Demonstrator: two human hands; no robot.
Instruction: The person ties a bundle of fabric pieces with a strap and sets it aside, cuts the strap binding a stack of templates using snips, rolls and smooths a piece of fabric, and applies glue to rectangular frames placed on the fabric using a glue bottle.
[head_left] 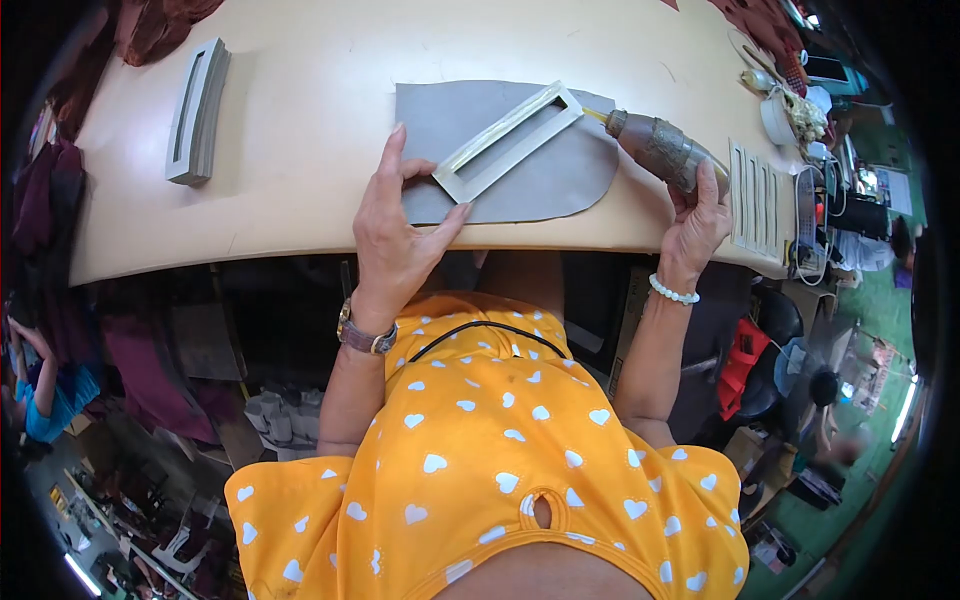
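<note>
My left hand (395,225) holds one end of a pale rectangular frame (478,180) with a long slot, its thumb and fingers at the near left corner. The frame lies tilted over a grey flat sheet (570,185) with a rounded right end. My right hand (697,222) grips a brown, worn bottle (660,148). The bottle's thin yellow nozzle (594,115) points left, at the frame's upper right corner; whether it touches is hard to tell.
A stack of similar slotted frames (198,112) stands at the table's left. Several slotted strips (757,200) lie at the right, near a white container (777,120). Dark red cloth (160,30) lies at the upper left. Other people are visible at both far sides.
</note>
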